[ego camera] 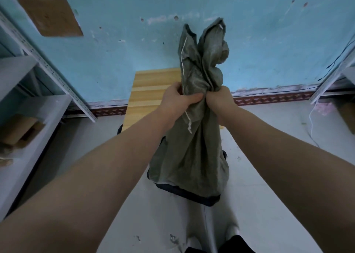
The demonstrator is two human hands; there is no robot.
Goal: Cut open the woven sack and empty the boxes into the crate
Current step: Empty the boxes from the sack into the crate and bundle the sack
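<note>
A grey-green woven sack [192,156] hangs upright in front of me, bunched at its middle. My left hand [176,99] and my right hand [219,100] both grip the gathered part, side by side and touching. The sack's corners stick up above my fists, and a white stitching thread [189,125] dangles below them. The sack's lower end drops into a dark crate [192,195] on the floor, of which only the rim shows. No boxes are visible; the sack hides the crate's inside.
A wooden board [149,91] leans against the blue wall behind the crate. White metal shelving [38,106] with cardboard boxes stands at the left, and another shelf [334,79] at the right. The floor is pale tile.
</note>
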